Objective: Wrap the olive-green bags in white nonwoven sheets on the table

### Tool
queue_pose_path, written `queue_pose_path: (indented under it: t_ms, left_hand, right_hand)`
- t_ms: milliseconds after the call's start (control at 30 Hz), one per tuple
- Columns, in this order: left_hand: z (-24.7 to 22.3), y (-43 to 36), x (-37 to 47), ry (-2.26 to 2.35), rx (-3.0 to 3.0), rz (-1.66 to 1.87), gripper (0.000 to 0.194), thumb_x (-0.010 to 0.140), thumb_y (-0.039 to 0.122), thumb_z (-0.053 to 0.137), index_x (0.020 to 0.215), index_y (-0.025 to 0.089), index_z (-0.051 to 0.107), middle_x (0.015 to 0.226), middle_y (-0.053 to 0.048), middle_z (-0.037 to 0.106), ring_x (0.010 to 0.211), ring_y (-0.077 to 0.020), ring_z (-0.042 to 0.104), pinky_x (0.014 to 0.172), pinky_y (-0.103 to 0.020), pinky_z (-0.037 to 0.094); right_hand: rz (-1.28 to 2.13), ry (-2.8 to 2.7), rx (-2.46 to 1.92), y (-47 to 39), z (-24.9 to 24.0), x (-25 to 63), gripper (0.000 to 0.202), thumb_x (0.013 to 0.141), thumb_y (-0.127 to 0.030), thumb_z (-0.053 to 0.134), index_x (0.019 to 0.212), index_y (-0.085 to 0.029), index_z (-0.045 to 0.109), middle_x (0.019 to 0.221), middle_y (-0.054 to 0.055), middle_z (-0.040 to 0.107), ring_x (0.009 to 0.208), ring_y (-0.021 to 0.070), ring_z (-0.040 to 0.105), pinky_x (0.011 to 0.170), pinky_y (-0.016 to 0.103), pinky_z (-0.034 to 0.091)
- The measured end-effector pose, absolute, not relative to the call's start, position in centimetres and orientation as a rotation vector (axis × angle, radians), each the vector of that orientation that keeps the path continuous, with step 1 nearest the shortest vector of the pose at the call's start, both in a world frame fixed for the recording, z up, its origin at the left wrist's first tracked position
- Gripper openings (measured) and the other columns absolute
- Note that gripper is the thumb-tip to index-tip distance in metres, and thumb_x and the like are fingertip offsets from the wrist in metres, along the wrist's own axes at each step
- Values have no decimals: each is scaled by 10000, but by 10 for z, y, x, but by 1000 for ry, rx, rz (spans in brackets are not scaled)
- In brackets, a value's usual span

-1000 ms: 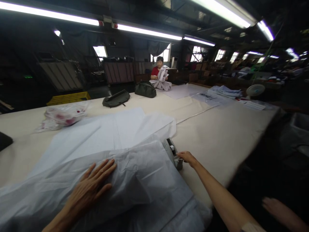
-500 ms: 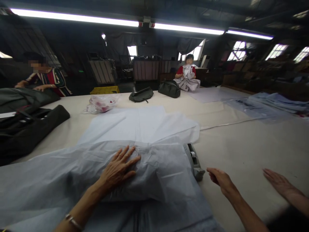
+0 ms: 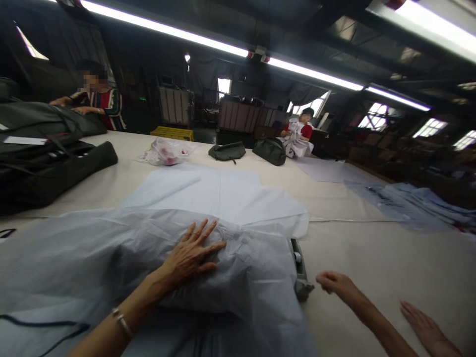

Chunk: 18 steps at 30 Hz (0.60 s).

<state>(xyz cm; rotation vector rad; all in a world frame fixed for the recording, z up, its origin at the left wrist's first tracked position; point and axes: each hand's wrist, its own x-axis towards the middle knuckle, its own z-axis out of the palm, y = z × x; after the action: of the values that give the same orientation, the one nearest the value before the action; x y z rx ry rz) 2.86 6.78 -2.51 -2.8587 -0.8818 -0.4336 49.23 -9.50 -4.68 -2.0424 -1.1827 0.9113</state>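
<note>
My left hand (image 3: 195,253) lies flat with fingers spread on a thin, greyish-white translucent sheet (image 3: 145,238), which drapes over a bulky form hidden beneath it. A bracelet (image 3: 122,322) circles that wrist. By the sheet's right edge stands a grey tape dispenser (image 3: 302,277), partly covered by the sheet. Just right of it, my right hand (image 3: 334,282) is closed, fingertips pinched towards the dispenser; whatever they may hold is too small to see. Another person's hand (image 3: 427,322) rests on the table farther right.
Dark green bags (image 3: 55,173) are heaped at the left, with a smaller bag (image 3: 269,150) and a flat pouch (image 3: 227,151) at the far edge. A crumpled plastic bag (image 3: 167,151) and folded cloth (image 3: 427,201) lie on the table (image 3: 357,258). Two people work beyond.
The view has tilted and shifted, so the background sits differently. My left hand stays on the sheet and my right hand stays closed beside the dispenser. A dark cord now shows at lower left.
</note>
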Motion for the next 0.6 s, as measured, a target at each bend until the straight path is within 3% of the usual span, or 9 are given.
queue_pose_path:
  t_ms: [133,233,367,600]
  left_hand:
    - [-25,67,30,-942,-2894,-403,565,887,603,513,1418,494,352,1624,-41,66,1450,-393,174,1132,-624,225]
    - [-25,68,30,-936,-2903,-369,599,889,606,507,1440,489,304,1618,-63,108,1449,-391,176,1131,-624,224]
    - [-27,68,30,-918,-2903,-367,698,864,598,560,1474,441,258,1593,-93,216,1445,-393,186,1135,-620,219]
    - [-28,73,35,-966,-2932,-406,600,851,617,563,1407,486,380,1586,-68,245,1431,-398,233,1120,-641,226]
  right_hand:
    - [1152,-1764,-1647,-30,79,375,235,743,-422,678,745,-191,721,732,23,667,713,177,571,676,276,440]
    - [1312,-2089,-1436,18,124,295,271,727,-432,725,778,-165,724,707,-2,652,669,137,546,623,233,420]
    - [1373,-2488,-1454,75,120,237,298,714,-455,749,737,-160,709,627,-36,618,618,108,533,554,204,379]
    - [839,-3097,-1759,136,95,210,207,656,-328,802,599,-160,696,517,-18,621,567,139,585,589,238,415]
